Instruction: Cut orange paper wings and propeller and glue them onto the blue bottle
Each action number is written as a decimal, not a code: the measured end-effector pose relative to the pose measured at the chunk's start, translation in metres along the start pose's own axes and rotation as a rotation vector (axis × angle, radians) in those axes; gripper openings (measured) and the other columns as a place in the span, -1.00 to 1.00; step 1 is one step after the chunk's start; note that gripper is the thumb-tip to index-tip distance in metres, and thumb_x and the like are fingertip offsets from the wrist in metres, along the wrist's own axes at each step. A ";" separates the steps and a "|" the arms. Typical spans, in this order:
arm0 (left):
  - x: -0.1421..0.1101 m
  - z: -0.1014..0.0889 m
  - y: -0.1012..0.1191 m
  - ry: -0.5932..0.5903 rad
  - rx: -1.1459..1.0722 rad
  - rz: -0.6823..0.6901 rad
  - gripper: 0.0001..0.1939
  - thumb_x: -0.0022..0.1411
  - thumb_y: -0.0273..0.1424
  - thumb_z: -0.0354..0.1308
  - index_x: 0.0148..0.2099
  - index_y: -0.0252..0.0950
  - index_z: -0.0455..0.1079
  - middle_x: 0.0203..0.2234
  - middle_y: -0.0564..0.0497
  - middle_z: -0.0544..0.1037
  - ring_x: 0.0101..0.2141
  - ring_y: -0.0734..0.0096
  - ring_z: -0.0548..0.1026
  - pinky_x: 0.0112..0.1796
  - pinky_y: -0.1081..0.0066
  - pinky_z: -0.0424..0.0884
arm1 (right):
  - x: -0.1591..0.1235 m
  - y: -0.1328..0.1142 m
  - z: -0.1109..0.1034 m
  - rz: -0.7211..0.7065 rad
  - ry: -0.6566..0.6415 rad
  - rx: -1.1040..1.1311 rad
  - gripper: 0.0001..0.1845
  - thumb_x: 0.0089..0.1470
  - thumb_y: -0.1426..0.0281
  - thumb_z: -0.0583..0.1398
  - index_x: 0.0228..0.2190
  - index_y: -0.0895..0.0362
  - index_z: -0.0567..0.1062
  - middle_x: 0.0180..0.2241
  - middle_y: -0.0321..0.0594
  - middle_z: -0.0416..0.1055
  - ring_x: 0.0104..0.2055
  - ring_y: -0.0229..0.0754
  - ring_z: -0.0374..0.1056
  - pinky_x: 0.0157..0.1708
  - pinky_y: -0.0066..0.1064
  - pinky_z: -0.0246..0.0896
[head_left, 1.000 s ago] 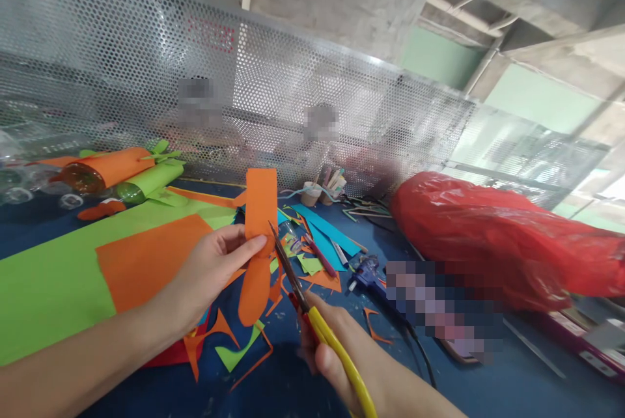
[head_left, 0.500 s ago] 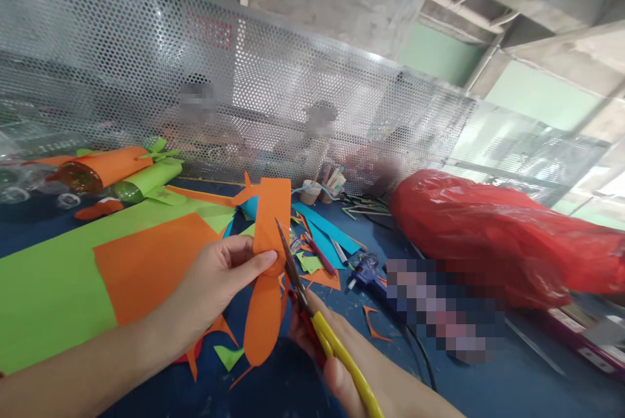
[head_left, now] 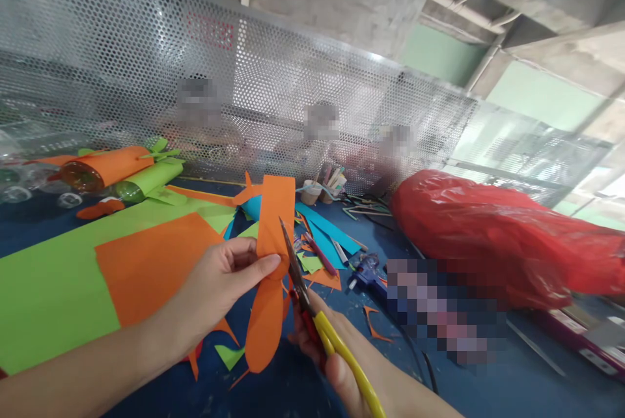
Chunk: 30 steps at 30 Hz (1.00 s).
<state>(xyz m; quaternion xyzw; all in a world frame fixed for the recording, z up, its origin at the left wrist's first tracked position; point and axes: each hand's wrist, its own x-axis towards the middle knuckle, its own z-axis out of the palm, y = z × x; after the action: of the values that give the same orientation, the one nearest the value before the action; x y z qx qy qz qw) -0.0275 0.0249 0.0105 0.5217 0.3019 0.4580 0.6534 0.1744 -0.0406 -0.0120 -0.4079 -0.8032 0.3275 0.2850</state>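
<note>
My left hand [head_left: 244,269] pinches an orange paper cutout [head_left: 276,216] between thumb and fingers, near its middle. The upper part of the cutout is a straight-sided strip, and its lower part is a rounded blade shape. My right hand [head_left: 332,346] grips scissors [head_left: 315,320] with yellow and red handles. Their blades point up and lie along the right edge of the cutout, beside the left thumb; whether the edge sits between the blades I cannot make out. Under my left forearm lie an orange sheet [head_left: 151,268] and a larger green sheet [head_left: 53,268].
Paper-wrapped bottles [head_left: 117,167] lie at the back left. Blue paper strips [head_left: 332,229], a purple marker [head_left: 321,255], scraps and a blue glue gun [head_left: 368,275] lie right of centre. A red plastic bag [head_left: 488,236] fills the right. A perforated metal screen [head_left: 293,66] stands behind, people beyond it.
The orange cutout and my left hand have shifted slightly right and down. The scissors have moved very little and stay along the cutout's right edge.
</note>
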 end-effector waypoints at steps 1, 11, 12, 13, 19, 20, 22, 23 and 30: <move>0.000 0.000 0.000 -0.001 0.006 -0.001 -0.90 0.15 -0.30 0.29 -0.31 -0.20 0.56 -0.40 0.09 0.67 -0.33 0.41 0.59 -0.28 0.51 0.46 | 0.000 0.000 0.000 -0.003 0.007 0.002 -0.13 0.11 -0.23 -0.19 0.10 0.19 0.25 -0.32 -0.06 0.37 -0.39 -0.13 0.30 -0.37 -0.36 0.33; 0.000 0.000 0.003 -0.020 0.012 -0.016 -0.91 0.14 -0.30 0.28 -0.31 -0.18 0.56 -0.40 0.11 0.66 -0.33 0.41 0.58 -0.27 0.49 0.46 | 0.002 0.004 -0.005 -0.024 -0.029 -0.006 -0.22 0.16 -0.18 -0.17 0.02 0.18 0.32 -0.35 -0.12 0.37 -0.42 -0.17 0.28 -0.36 -0.38 0.32; 0.000 0.000 0.003 -0.018 0.018 -0.017 -0.91 0.13 -0.30 0.29 -0.31 -0.18 0.55 -0.41 0.11 0.66 -0.33 0.41 0.58 -0.27 0.49 0.46 | 0.002 0.006 -0.006 -0.025 -0.036 -0.014 -0.23 0.15 -0.19 -0.17 0.01 0.17 0.32 -0.36 -0.13 0.36 -0.43 -0.18 0.27 -0.36 -0.39 0.32; 0.000 0.000 0.003 -0.016 0.026 -0.019 -0.91 0.13 -0.30 0.29 -0.31 -0.18 0.55 -0.40 0.11 0.66 -0.33 0.40 0.58 -0.26 0.48 0.46 | 0.003 0.006 -0.007 -0.022 -0.040 -0.022 -0.23 0.15 -0.19 -0.16 0.00 0.17 0.32 -0.36 -0.14 0.36 -0.43 -0.18 0.27 -0.38 -0.40 0.32; 0.003 -0.004 0.005 -0.035 0.074 -0.034 -0.83 0.11 -0.28 0.29 -0.23 -0.20 0.54 -0.33 0.04 0.66 -0.27 0.29 0.59 -0.23 0.38 0.47 | 0.001 0.003 -0.006 0.001 -0.017 -0.034 -0.23 0.15 -0.19 -0.17 -0.04 0.18 0.34 -0.41 -0.18 0.32 -0.44 -0.20 0.22 -0.44 -0.44 0.29; 0.004 -0.005 0.005 -0.044 0.083 -0.033 -0.82 0.11 -0.28 0.28 -0.22 -0.19 0.54 -0.32 0.04 0.66 -0.25 0.26 0.59 -0.23 0.36 0.48 | 0.001 0.001 -0.006 0.009 -0.012 -0.033 -0.23 0.15 -0.19 -0.17 -0.04 0.18 0.35 -0.41 -0.18 0.32 -0.43 -0.19 0.22 -0.44 -0.44 0.29; 0.006 -0.008 0.005 -0.062 0.108 -0.024 -0.81 0.13 -0.28 0.27 -0.19 -0.19 0.54 -0.30 0.03 0.66 -0.22 0.24 0.58 -0.21 0.34 0.48 | 0.000 -0.003 -0.006 0.023 -0.011 -0.032 -0.23 0.15 -0.19 -0.18 -0.06 0.18 0.36 -0.40 -0.18 0.31 -0.42 -0.19 0.21 -0.43 -0.43 0.29; 0.007 -0.009 0.004 -0.072 0.119 -0.018 -0.81 0.15 -0.28 0.26 -0.18 -0.19 0.53 -0.29 0.03 0.66 -0.23 0.25 0.59 -0.21 0.34 0.48 | 0.000 -0.004 -0.006 0.031 -0.013 -0.033 -0.23 0.15 -0.19 -0.18 -0.07 0.18 0.36 -0.40 -0.18 0.31 -0.42 -0.19 0.21 -0.42 -0.43 0.28; 0.009 -0.014 0.006 -0.129 0.129 -0.008 -0.79 0.19 -0.27 0.23 -0.14 -0.22 0.51 -0.26 0.02 0.65 -0.24 0.26 0.59 -0.16 0.31 0.47 | 0.003 -0.007 -0.009 0.044 -0.011 -0.066 -0.23 0.13 -0.22 -0.19 -0.18 0.18 0.36 -0.40 -0.19 0.30 -0.43 -0.21 0.19 -0.44 -0.43 0.27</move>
<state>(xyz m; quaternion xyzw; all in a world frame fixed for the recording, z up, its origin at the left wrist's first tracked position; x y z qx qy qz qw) -0.0375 0.0387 0.0131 0.5899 0.2901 0.4007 0.6382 0.1764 -0.0388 -0.0011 -0.4328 -0.8059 0.3093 0.2598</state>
